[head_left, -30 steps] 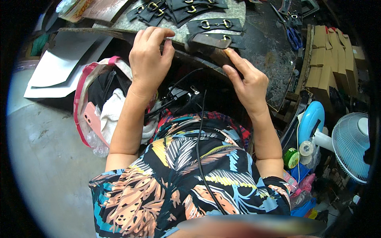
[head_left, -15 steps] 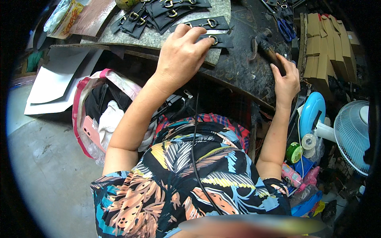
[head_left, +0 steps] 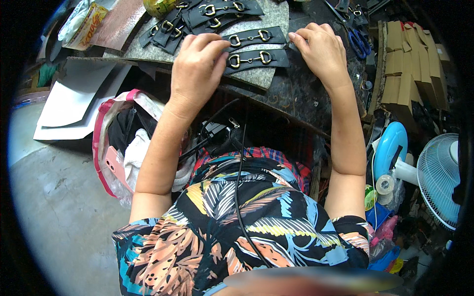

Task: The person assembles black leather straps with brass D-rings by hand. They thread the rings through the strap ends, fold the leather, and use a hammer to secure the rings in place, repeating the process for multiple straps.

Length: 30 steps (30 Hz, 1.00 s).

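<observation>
On a grey stone slab [head_left: 269, 79] lie two black straps with gold-coloured bit-shaped hardware, the upper strap [head_left: 272, 35] just beyond the lower strap [head_left: 277, 58]. My left hand [head_left: 198, 66] is curled at their left ends, with fingertips by the upper strap and the thumb near the lower one; it covers those ends. At the other end of the upper strap, my right hand [head_left: 323, 54] has thumb and forefinger pressed together. What lies between those two fingers is too small to make out. More straps of the same kind [head_left: 224, 11] are piled behind.
Blue-handled scissors [head_left: 359, 43] lie at the dark bench's right. Folded cardboard [head_left: 402, 64] is stacked beyond it, with a fan [head_left: 438, 175] below. White sheets [head_left: 74, 101] hang out under the bench's left edge. By my left arm stands a pink-rimmed bag [head_left: 98, 148] holding a pink phone [head_left: 115, 165].
My left hand has drawn back leftward, uncovering the straps' hardware. My right hand has left the dark-headed tool with a handle and moved up and left to the straps; that tool no longer shows.
</observation>
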Available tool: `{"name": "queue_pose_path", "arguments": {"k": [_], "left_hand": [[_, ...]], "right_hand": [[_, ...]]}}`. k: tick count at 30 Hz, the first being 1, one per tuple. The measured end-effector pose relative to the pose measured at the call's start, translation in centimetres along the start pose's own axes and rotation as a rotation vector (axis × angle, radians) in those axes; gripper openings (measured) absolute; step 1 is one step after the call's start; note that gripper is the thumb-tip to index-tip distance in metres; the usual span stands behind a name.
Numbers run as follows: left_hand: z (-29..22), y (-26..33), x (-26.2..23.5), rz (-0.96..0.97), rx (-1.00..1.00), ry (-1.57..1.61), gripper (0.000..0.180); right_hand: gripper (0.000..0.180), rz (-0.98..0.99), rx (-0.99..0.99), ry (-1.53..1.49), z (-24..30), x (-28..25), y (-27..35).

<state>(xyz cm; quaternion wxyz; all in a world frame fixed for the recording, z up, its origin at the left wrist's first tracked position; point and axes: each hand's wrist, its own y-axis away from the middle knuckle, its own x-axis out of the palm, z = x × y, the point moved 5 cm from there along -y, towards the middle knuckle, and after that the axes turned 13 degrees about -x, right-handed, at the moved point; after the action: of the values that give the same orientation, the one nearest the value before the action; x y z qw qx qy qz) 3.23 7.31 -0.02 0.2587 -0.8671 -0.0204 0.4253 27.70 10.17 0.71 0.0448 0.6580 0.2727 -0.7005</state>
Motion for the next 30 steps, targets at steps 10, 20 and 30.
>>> {"name": "queue_pose_path", "arguments": {"k": [10, 20, 30], "left_hand": [[-0.9, 1.1, -0.2, 0.101, 0.049, -0.064, 0.038], [-1.6, -1.4, 1.0, 0.043, 0.101, -0.120, 0.035], [-2.6, -2.8, 4.5, 0.164, -0.009, -0.136, 0.042]], "right_hand": [[0.037, 0.055, 0.051, -0.313, 0.9, 0.5, 1.9], [0.033, -0.035, -0.005, -0.185, -0.6, 0.6, -1.6], [0.037, -0.076, -0.032, -0.496, -0.4, 2.2, -0.9]]}}
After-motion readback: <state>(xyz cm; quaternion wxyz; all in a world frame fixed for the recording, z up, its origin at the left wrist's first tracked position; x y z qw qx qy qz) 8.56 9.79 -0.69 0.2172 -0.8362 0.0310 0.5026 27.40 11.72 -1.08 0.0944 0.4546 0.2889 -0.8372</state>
